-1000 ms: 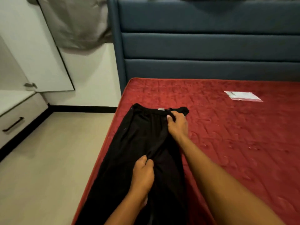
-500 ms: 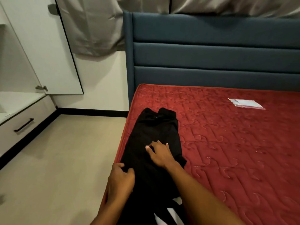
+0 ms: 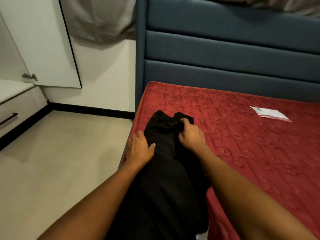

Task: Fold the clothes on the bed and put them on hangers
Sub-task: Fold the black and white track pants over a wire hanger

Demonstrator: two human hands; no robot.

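A pair of black trousers (image 3: 166,170) lies lengthwise along the left edge of the red mattress (image 3: 251,153), folded narrow, with its waist end toward the headboard. My left hand (image 3: 139,150) rests on the garment's left side at the mattress edge, fingers fairly straight and thumb lying on the cloth. At the waist end, my right hand (image 3: 190,134) has its fingers curled into the bunched fabric. A bit of white shows at the trousers' near end by the bottom edge. No hanger is in view.
A blue padded headboard (image 3: 225,49) stands behind the mattress. A small clear plastic packet (image 3: 270,113) lies on the mattress at the far right. To the left are pale floor (image 3: 60,161), an open white cupboard door (image 3: 43,40) and a drawer with a dark handle (image 3: 8,118).
The trousers went from spread wide to folded narrow. Both hands have since moved up the garment, the right to the waist end, the left to its left edge.
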